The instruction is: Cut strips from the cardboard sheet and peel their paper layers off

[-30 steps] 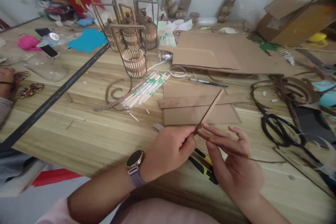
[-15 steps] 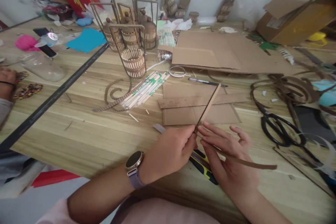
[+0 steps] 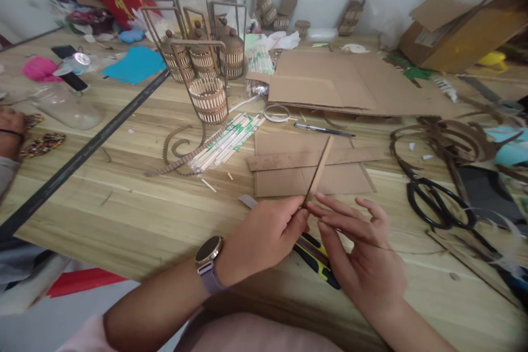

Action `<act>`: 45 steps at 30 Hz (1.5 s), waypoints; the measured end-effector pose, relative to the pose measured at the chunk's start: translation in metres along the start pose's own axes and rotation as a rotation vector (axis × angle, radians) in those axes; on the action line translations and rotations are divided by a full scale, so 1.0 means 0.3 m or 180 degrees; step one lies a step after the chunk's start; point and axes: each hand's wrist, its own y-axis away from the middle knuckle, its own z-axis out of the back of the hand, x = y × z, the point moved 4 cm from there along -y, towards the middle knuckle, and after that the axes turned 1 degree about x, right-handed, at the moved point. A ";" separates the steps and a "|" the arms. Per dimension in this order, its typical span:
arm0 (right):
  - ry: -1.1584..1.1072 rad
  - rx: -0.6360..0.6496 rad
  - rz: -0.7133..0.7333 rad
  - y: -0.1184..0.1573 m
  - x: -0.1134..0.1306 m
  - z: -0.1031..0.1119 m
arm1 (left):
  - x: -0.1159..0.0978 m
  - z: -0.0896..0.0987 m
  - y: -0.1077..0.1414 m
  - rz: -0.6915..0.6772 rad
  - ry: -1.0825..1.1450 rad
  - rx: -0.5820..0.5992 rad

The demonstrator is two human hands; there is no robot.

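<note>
My left hand [image 3: 264,236], with a watch at the wrist, pinches a narrow cardboard strip [image 3: 320,168] whose dark corrugated edge faces left. The strip slants up and away over flat cardboard pieces [image 3: 272,179]. Close beside it, my right hand [image 3: 367,247] is closed with thumb and forefinger on a thin brown strip, seen edge-on, that runs off to the right; its other fingers are partly spread. Where the strips meet at the fingertips is hidden. Under the hands lies a yellow and black utility knife [image 3: 315,261], partly covered by them.
Lidded stick baskets [image 3: 202,58] with tall handles and an open basket [image 3: 208,102] stand at the back left. Wrapped sticks [image 3: 229,143], a pen [image 3: 324,130] and black scissors [image 3: 439,203] lie around. Large cardboard sheets [image 3: 322,85] are behind. Another person's hand [image 3: 10,132] rests at far left.
The brown strip at my right hand has turned from showing its flat side to edge-on. The slanted strip in my left hand has tipped slightly lower and to the left.
</note>
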 end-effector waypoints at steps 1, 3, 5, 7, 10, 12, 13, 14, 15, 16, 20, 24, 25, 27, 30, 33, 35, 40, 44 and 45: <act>0.0054 0.0008 0.0021 -0.001 0.001 -0.002 | -0.001 -0.001 0.000 0.0017 -0.0033 -0.0005; 0.0193 0.0011 0.0062 -0.003 0.002 -0.005 | -0.002 -0.003 0.001 0.0037 -0.0074 -0.0029; 0.0264 0.0016 0.0081 -0.005 0.001 -0.005 | -0.004 -0.005 0.002 0.0020 -0.0114 -0.0065; 0.0248 0.0075 0.0083 -0.006 -0.002 -0.006 | -0.007 -0.007 0.003 -0.0018 -0.0181 -0.0092; 0.0185 0.0139 0.0064 -0.005 -0.006 -0.003 | -0.009 -0.010 0.005 -0.0099 -0.0235 -0.0091; 0.0153 0.0129 0.0057 -0.005 -0.006 0.000 | -0.007 -0.009 0.006 -0.0139 -0.0217 -0.0096; 0.0119 0.0115 0.0034 -0.005 -0.006 0.002 | -0.006 -0.008 0.006 -0.0155 -0.0195 -0.0107; 0.0076 0.0092 -0.0002 -0.005 -0.006 0.003 | -0.004 -0.006 0.007 -0.0169 -0.0164 -0.0113; 0.0029 0.0063 -0.0044 -0.005 -0.006 0.005 | -0.003 -0.004 0.008 -0.0183 -0.0118 -0.0109; -0.0014 0.0038 -0.0079 -0.005 -0.006 0.007 | -0.002 -0.003 0.008 -0.0193 -0.0060 -0.0100; -0.0053 -0.0033 -0.0059 -0.007 -0.002 0.011 | 0.000 0.001 0.005 -0.0130 0.0116 -0.0051; -0.0008 -0.0020 0.0017 -0.007 0.000 0.005 | -0.002 -0.002 -0.001 -0.0097 0.0084 -0.0069; 0.0024 -0.0011 0.0044 -0.007 0.001 0.002 | -0.002 -0.002 -0.001 -0.0098 0.0069 -0.0087; 0.0121 0.0004 0.0109 -0.006 0.002 -0.003 | -0.002 -0.003 0.000 -0.0099 0.0020 -0.0147; 0.0208 0.0025 0.0140 -0.003 0.001 -0.007 | -0.004 -0.002 0.003 -0.0138 -0.0027 -0.0207; 0.0083 0.0036 0.0047 0.001 -0.003 -0.003 | -0.007 -0.004 0.008 -0.0184 -0.0027 -0.0207; -0.0024 0.0042 -0.0032 0.002 -0.005 0.002 | -0.007 -0.004 0.010 -0.0187 -0.0048 -0.0253; -0.0111 -0.0017 -0.0038 -0.007 0.000 0.015 | -0.010 -0.001 0.007 -0.0183 -0.0027 -0.0229; -0.0097 -0.0044 0.0016 -0.009 0.003 0.014 | -0.017 -0.002 0.003 -0.0093 -0.0039 -0.0108; -0.0110 -0.0053 0.0021 -0.007 0.003 0.013 | -0.018 -0.001 0.002 -0.0069 -0.0065 -0.0106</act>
